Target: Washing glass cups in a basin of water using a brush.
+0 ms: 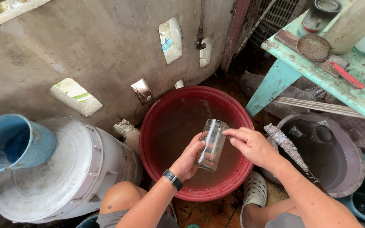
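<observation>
While the left hand (pixel 189 158) wraps around the lower half of a clear drinking glass (pixel 211 144), fingers curled shut on its side and base, the glass tilts with its mouth up and away, held above the water so that it can be worked on without slipping. A dark watch (pixel 172 179) sits on that wrist. The right hand (pixel 250 143) comes in from the other side, fingers half bent and pinched at the rim of the glass, touching its mouth, likely rubbing or steadying it; it grips nothing else. Both hands hang over a red basin (pixel 157 109) filled with brownish water, placed between the knees so drips fall back into it. A white clog (pixel 254 192) shows on the right foot just beside the basin. To the right lies a grey basin (pixel 347 169) with more glasses in it, near enough to reach. To the left stands a white lidded bucket (pixel 64 169) with a blue pail (pixel 13 143) resting on it. A green table (pixel 351 84) stands at the upper right, bearing a red-handled strainer (pixel 317 50)
</observation>
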